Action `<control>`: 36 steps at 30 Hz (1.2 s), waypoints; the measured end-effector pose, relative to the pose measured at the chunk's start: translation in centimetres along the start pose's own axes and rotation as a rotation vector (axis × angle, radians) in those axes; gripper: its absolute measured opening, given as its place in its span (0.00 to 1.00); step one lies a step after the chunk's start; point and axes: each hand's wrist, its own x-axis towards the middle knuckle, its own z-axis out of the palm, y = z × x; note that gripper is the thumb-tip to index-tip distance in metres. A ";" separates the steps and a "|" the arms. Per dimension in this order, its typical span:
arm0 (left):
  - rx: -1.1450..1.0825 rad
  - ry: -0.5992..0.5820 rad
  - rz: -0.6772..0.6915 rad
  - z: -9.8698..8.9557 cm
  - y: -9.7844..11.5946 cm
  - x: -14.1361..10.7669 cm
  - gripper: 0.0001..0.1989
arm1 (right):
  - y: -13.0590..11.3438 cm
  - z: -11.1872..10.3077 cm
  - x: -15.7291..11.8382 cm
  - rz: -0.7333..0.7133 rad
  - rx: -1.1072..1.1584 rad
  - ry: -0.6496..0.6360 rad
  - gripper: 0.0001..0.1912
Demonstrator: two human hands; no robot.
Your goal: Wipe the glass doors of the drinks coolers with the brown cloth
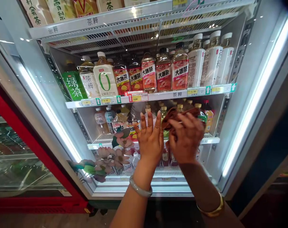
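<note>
My right hand (186, 136) is closed on a crumpled brown cloth (169, 117), which is bunched against the glass front of a drinks fridge. Just to its left, my left hand (149, 137) is raised with its fingers stretched out and pointing up. Its palm faces the glass and seems to rest on it. A pale bangle (140, 187) circles the left wrist and a gold bracelet (212, 207) the right one. Both hands partly hide the bottles on the shelf behind the glass.
Bottled drinks (147, 76) line the middle shelf, above a price rail (163, 95). Pink and green flower decals (110, 160) show at the glass's lower left. Bright light strips (255, 98) flank the shelves. A red-framed cooler (46, 148) stands on the left.
</note>
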 end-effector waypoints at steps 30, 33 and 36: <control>0.088 -0.181 0.070 -5.7 -9.3 -4.3 0.37 | -7.2 1.6 -0.2 -0.046 0.217 -0.165 0.30; 0.094 -0.153 0.041 -5.8 -10.1 -4.2 0.37 | -8.2 1.9 -1.7 -0.219 0.301 -0.217 0.29; 0.105 -0.126 0.004 -6.2 -11.0 -4.1 0.38 | -6.2 2.1 -3.1 -0.302 0.234 -0.151 0.29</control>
